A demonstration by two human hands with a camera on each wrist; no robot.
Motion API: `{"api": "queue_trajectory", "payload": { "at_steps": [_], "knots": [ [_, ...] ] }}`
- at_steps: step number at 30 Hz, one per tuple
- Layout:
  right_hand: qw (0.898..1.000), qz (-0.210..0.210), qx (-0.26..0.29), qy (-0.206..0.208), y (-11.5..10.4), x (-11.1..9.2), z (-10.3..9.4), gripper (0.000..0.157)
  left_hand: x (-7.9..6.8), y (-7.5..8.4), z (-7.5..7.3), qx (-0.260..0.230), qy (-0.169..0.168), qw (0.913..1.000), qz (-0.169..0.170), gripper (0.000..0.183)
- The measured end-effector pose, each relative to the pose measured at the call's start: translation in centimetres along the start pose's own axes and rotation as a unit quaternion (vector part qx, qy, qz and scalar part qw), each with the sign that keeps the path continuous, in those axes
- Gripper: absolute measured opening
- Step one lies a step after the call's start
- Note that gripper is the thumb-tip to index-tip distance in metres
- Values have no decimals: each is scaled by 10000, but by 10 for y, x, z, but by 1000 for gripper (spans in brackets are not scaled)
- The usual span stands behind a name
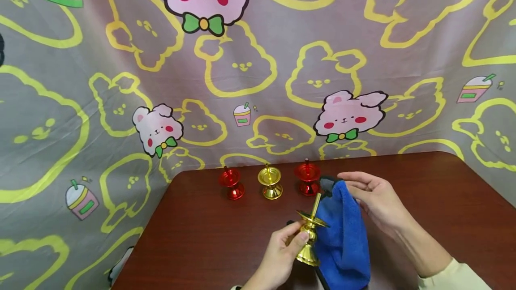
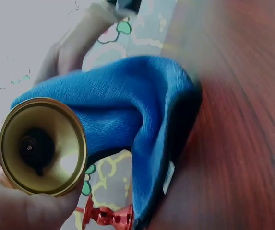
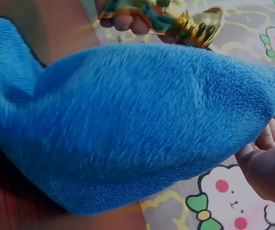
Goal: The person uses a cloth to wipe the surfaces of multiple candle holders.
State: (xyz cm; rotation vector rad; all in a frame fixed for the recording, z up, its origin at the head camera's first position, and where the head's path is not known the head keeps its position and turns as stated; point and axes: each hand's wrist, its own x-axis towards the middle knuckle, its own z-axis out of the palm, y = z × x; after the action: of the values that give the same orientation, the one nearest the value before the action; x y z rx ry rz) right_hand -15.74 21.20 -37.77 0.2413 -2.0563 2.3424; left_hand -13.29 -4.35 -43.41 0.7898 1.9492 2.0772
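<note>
My left hand [image 1: 282, 247] grips a gold candle holder [image 1: 309, 240] by its stem, tilted above the table; its hollow base [image 2: 43, 146] faces the left wrist camera. Right beside it hangs a blue cloth [image 1: 342, 232] with a dark underside. Its upper corner is pinched by my right hand [image 1: 376, 200], thumb and fingers on the fabric. In the right wrist view the cloth [image 3: 142, 115] fills the middle, with the gold holder [image 3: 195, 26] just beyond it. The cloth's lower end drapes down toward the table in front of me.
Along the table's back stand a red candle holder [image 1: 232, 182], a gold one [image 1: 270, 181] and another red one [image 1: 307, 177] close to the cloth. The brown table [image 1: 193, 240] ends at a patterned curtain [image 1: 258, 75].
</note>
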Motion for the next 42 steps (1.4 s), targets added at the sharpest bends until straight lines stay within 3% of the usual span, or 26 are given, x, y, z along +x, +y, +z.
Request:
{"api": "queue_trajectory", "payload": {
  "at_steps": [4, 11, 16, 24, 28, 33, 40, 42],
  "knots": [
    [9988, -44, -427, 223, 1, -6, 8, 34, -2, 0, -2, -72, 167, 9998, -108, 37],
    [9981, -581, 98, 205, 14, -15, 28, 23, -1, 0, 0, -149, 148, 9997, -98, 35],
    [9917, -1031, -765, 97, 23, -23, 36, 23, 2, 1, 3, -160, 269, 9994, -176, 34],
    [9825, -1065, -1450, -472, 28, -32, 36, 29, 2, 2, 1, -450, 140, 9984, -305, 38],
    [9663, -1566, -1897, -757, 32, -32, 35, 34, 2, 4, -1, -514, -69, 9981, -324, 39],
    [9360, -2713, -1990, -1036, 38, -29, 35, 43, 3, 6, -1, -565, -283, 9974, -343, 39],
    [9065, -3431, -2341, -762, 45, -30, 41, 45, 3, 4, 1, -652, -278, 9962, -510, 36],
    [8921, -3673, -2570, -576, 48, -29, 42, 34, 3, 2, 2, -629, -224, 9965, -500, 36]
  ]
}}
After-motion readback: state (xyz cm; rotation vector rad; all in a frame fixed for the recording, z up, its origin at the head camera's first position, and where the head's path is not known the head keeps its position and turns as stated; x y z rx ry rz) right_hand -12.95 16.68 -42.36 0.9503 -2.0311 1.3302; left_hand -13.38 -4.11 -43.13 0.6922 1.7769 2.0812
